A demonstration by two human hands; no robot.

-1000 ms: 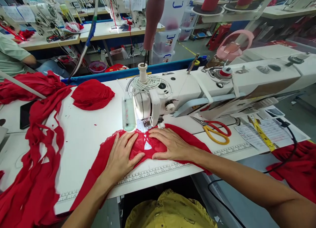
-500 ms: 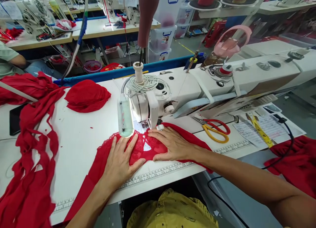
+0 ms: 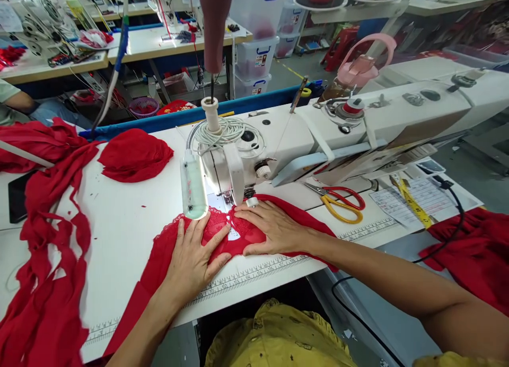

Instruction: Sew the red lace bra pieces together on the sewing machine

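Red lace fabric [image 3: 159, 255] lies spread over the front of the white sewing table, its middle edge at the presser foot [image 3: 228, 197] of the sewing machine [image 3: 290, 139]. My left hand [image 3: 194, 250] rests flat on the fabric left of the foot, fingers spread. On the right part, close beside the foot, my right hand [image 3: 274, 226] lies flat with its thumb apart from the fingers. A small opening in the lace shows between the two hands. The lit clear lamp cover [image 3: 194, 189] hangs just beyond my left fingertips.
Scissors [image 3: 338, 202], a yellow tape measure [image 3: 413, 205] and a written sheet [image 3: 389, 202] lie at the right. Red fabric strips [image 3: 55, 224], a bundled red cloth [image 3: 135, 155] and a dark phone [image 3: 18, 197] are at the left. Another person's arm [image 3: 16, 99] shows at far left.
The whole view has shifted slightly, so most things appear a little further left. Both hands remain flat on the fabric, with the left fingers lying slightly closer to the lace opening.
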